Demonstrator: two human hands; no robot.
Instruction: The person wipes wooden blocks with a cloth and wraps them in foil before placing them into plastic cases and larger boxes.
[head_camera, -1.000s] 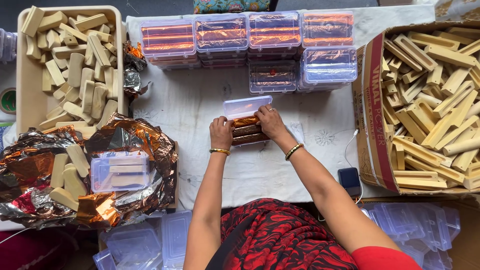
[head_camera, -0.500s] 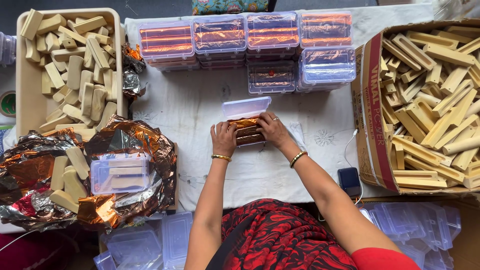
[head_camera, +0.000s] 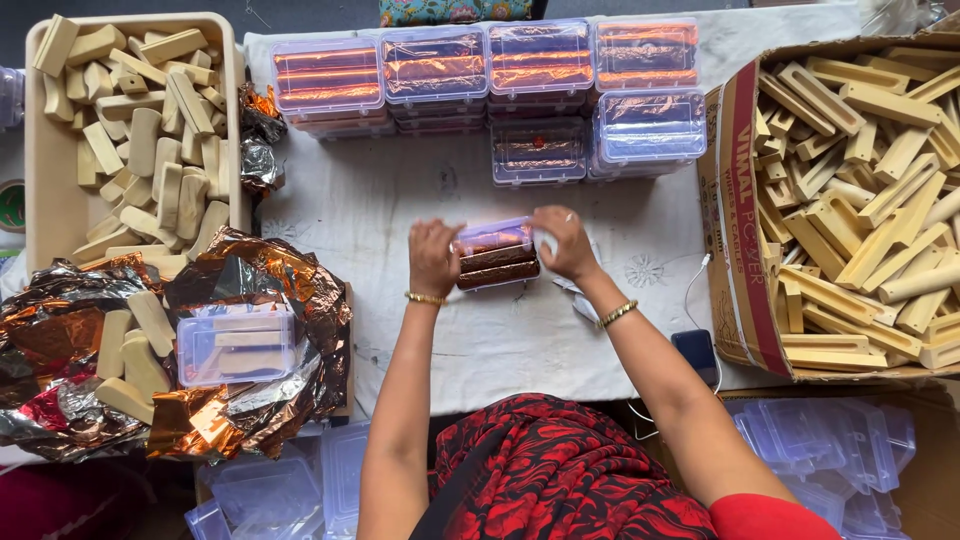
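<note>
both hands on a small clear box of foil-wrapped pieces

left hand (head_camera: 434, 258) is curled around the left end of the small clear plastic box (head_camera: 497, 254), fingers bent over the edge, and the right hand (head_camera: 565, 243) grips the right end the same way. the box sits mid-table on the white cloth (head_camera: 400, 200), packed with copper foil-wrapped pieces (head_camera: 498, 266). its hinged lid (head_camera: 494, 236) is tilted partway down over them, can't tell if it's fully shut, that bit is blurry.

just behind it is a row of stacked filled boxes (head_camera: 480, 70) with the same copper stuff inside. off to the left there's a cream tray (head_camera: 55, 190) heaped with plain wooden blocks, and closer in a crumpled foil sheet (head_camera: 250, 280) with another clear box (head_camera: 238, 343) lying on it. on the right a cardboard carton (head_camera: 735, 240) full of longer wooden pieces, and a dark phone (head_camera: 696, 352) with a white cable beside it. empty clear boxes (head_camera: 830, 440) are piled lower right.
</note>
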